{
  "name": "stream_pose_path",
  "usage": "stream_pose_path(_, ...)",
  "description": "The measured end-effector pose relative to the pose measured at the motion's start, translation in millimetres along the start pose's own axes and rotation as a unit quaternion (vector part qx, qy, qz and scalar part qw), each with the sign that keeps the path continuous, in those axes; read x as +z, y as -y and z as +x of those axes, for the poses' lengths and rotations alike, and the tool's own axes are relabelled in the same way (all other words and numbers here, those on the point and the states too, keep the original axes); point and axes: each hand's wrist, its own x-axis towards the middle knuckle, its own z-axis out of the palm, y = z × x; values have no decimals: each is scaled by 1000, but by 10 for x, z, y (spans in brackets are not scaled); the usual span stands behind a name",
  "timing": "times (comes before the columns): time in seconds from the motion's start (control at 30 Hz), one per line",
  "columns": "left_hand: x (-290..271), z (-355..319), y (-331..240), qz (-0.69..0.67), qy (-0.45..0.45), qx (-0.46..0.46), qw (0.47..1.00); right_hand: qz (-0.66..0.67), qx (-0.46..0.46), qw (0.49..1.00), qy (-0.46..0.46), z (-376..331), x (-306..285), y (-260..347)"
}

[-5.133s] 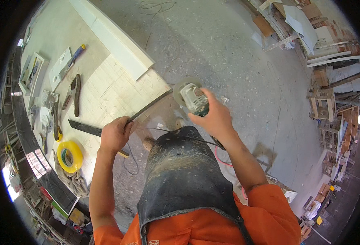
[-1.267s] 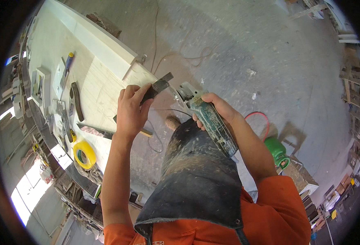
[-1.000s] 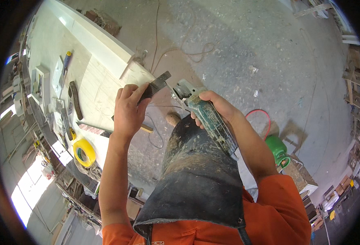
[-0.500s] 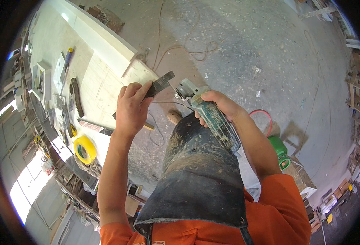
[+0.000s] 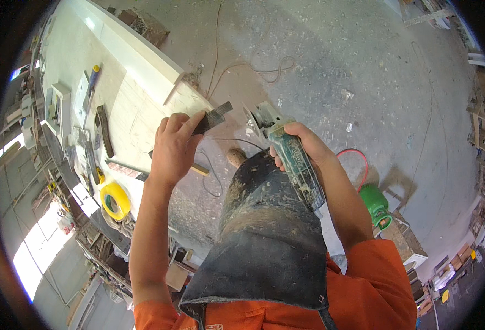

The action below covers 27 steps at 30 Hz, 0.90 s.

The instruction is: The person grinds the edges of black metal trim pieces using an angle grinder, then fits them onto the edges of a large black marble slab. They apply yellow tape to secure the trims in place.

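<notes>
My left hand (image 5: 173, 146) is closed on a dark, flat strip (image 5: 214, 118) at the near corner of the pale worktable (image 5: 138, 113). The strip's end sticks out past the table's edge and looks stepped, with a narrower tip. In my right hand (image 5: 311, 146) is a worn green angle grinder (image 5: 293, 159), its head pointing away from me and its thin disc (image 5: 249, 118) seen nearly edge-on. A gap separates the disc from the strip's tip. My fingers partly hide the strip and the grinder's underside.
On the table lie a roll of yellow tape (image 5: 116, 201), a dark curved bar (image 5: 103, 132), a yellow-ended tool (image 5: 94, 77) and a long white panel (image 5: 127, 47). Cables (image 5: 216, 49) trail over the floor. A green gas cylinder (image 5: 374, 203) with a red hose (image 5: 363, 159) stands to my right.
The grinder has moved to the right, widening the gap between its disc and the strip. The strip's end now looks narrower at its tip. My left hand has shifted slightly left.
</notes>
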Motion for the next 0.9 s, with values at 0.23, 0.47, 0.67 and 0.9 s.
stream_pose_path(0.23, 13, -7, -8, -8, -15, 8, 1000, -23, -20, 998, 51, -108, 203, 35)
stream_pose_path(0.47, 12, -6, 5, -9, -9, 3, 1000, -26, -39, 998, 45, -113, 315, 114)
stream_pose_path(0.67, -6, 0, -6, 5, 4, 0, 1000, -65, -47, 995, 56, -81, 269, 181)
stream_pose_path(0.9, 30, -9, 47, -8, 4, 5, 1000, -69, -15, 996, 54, -89, 199, 191)
